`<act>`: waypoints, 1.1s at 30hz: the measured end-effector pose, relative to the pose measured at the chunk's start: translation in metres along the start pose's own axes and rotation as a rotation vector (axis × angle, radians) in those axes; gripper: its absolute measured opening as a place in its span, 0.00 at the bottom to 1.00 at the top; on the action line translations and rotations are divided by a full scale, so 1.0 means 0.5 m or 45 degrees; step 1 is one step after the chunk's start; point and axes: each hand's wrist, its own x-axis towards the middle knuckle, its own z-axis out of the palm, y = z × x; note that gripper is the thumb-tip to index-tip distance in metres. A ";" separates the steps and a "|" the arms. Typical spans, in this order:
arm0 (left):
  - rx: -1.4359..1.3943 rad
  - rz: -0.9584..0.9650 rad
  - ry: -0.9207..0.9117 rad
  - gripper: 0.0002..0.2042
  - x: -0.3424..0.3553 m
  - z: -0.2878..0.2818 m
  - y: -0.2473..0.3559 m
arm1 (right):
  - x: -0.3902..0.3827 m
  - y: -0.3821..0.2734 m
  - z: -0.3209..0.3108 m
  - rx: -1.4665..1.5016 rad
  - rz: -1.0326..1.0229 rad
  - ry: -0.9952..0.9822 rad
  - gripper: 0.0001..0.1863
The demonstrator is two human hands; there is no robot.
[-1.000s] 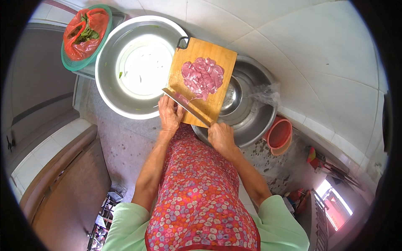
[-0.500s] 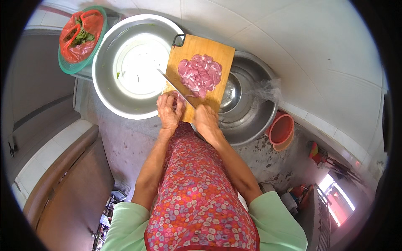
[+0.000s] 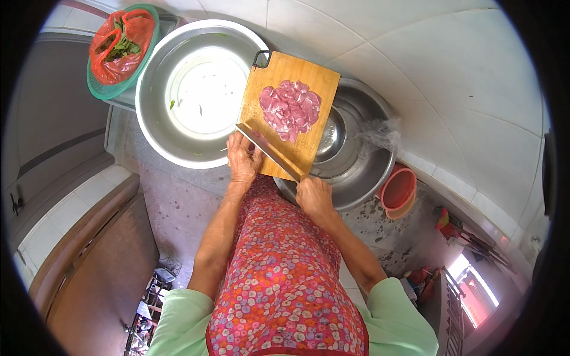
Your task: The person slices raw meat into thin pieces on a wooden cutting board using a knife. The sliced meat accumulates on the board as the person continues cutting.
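Note:
A wooden cutting board [image 3: 323,80] with a black corner handle lies tilted across the rims of two basins. Thin slices of raw pink meat [image 3: 291,110] are heaped on its far half. On the board's near left corner, my left hand [image 3: 244,158] presses down with curled fingers on a piece of raw meat, mostly hidden beneath them. My right hand [image 3: 315,194] is closed round the handle of a kitchen knife [image 3: 268,151], just past the board's near right corner. The long blade slants to the far left, its tip close to my left fingertips.
At left stands a wide metal basin [image 3: 148,113] of water with green leaf bits. Another metal basin [image 3: 380,157], holding a smaller bowl and a clear plastic bag [image 3: 380,135], sits at right. Beyond are a green basket [image 3: 95,89] with bagged greens, a red bucket [image 3: 399,190], and a tiled wall [image 3: 439,77].
My right hand has drawn the knife back toward me and to the right, so the tip now lies near my left fingers. My left hand stays on the meat. The view has shifted slightly.

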 end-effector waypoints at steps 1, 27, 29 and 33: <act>0.005 -0.023 -0.037 0.09 -0.002 0.001 -0.004 | -0.001 0.001 0.008 -0.009 -0.001 0.012 0.06; -0.103 -0.057 -0.027 0.08 0.007 -0.002 0.003 | 0.096 -0.087 0.036 0.127 0.045 -0.018 0.11; -0.077 -0.052 -0.051 0.09 0.010 -0.007 0.000 | 0.116 -0.103 0.025 0.141 0.006 0.073 0.09; -0.114 -0.040 -0.098 0.08 0.010 -0.012 -0.007 | 0.098 -0.045 -0.031 0.189 0.116 -0.037 0.08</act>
